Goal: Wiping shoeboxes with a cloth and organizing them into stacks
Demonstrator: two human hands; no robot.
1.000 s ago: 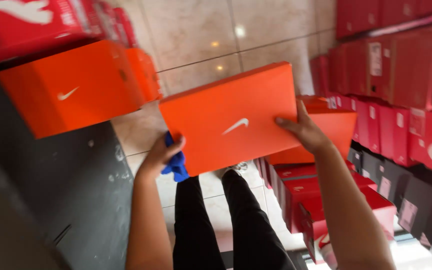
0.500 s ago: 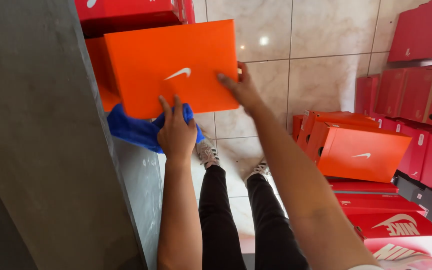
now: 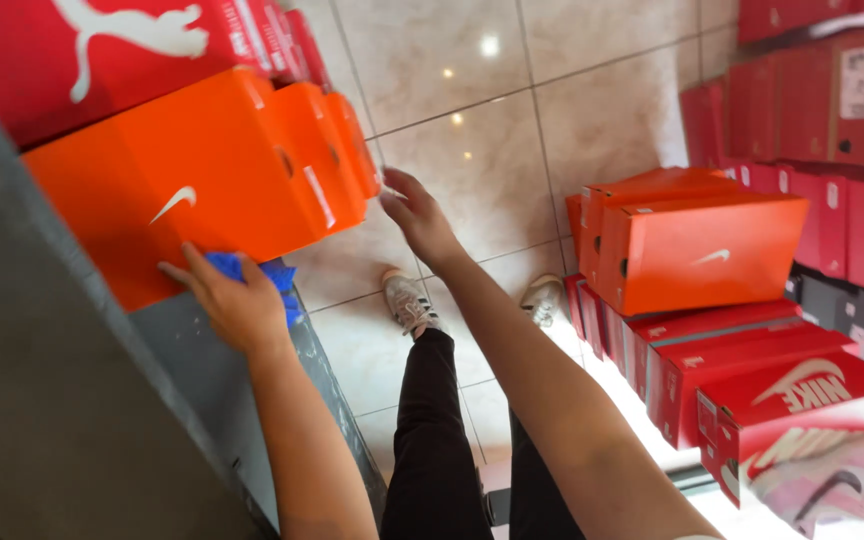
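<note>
An orange shoe box stands on a dark grey shelf at the upper left, with a second orange box right behind it. My left hand presses against the box's front lower edge and holds a blue cloth bunched under the fingers. My right hand hangs just off the box's right end, fingers apart, holding nothing; fingertip contact with the box is hard to tell.
A red shoe box lies above the orange ones. On the right stand stacks of orange boxes and red boxes, with more red boxes at the back. My legs and shoes stand on the beige tiled floor.
The orange box that both hands carried now stands on the shelf beside the other orange box. My right hand has come off its end; my left hand stays at its front edge with the cloth.
</note>
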